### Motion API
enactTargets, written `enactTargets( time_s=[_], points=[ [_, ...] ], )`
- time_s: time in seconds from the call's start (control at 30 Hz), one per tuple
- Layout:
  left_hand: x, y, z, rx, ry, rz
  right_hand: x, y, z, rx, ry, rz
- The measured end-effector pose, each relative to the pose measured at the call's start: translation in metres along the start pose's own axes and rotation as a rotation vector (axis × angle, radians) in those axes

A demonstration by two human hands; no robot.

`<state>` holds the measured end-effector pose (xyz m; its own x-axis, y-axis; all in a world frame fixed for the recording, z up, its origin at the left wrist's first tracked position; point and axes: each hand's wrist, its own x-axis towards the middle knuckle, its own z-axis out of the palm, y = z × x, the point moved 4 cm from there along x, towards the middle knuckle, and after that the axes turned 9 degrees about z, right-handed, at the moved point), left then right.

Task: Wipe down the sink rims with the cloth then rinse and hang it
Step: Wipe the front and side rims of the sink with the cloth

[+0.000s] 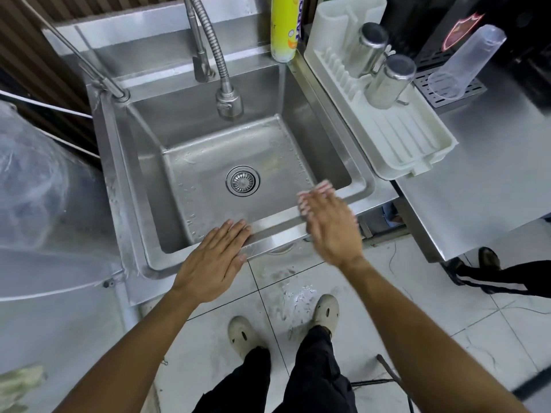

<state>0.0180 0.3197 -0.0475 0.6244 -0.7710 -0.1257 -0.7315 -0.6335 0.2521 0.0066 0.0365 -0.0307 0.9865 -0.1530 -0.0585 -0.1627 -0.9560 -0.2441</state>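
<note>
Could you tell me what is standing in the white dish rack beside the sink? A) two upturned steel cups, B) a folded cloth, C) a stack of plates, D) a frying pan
A: two steel cups stand bottom-up in the white dish rack to the right of the sink; no plates, cloth or pan show there.

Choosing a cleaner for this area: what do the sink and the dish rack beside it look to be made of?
The sink looks like brushed stainless steel: grey, with soft reflections and water beads. The dish rack looks like matte cream plastic, moulded in one piece with ribs, though the material can't be confirmed by sight.
</note>
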Motion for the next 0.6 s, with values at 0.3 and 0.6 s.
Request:
enactTargets(
  time_s=[0.3, 0.6],
  points=[
    [-0.010, -0.006, 0.000, -0.011, 0.035, -0.063, -0.019, -0.079, 0.015, 0.075, 0.111, 0.189],
    [-0.040, -0.015, -0.008, -0.030, 0.042, -0.139, -0.009, -0.048, 0.004, 0.014, -0.015, -0.103]
  ],
)
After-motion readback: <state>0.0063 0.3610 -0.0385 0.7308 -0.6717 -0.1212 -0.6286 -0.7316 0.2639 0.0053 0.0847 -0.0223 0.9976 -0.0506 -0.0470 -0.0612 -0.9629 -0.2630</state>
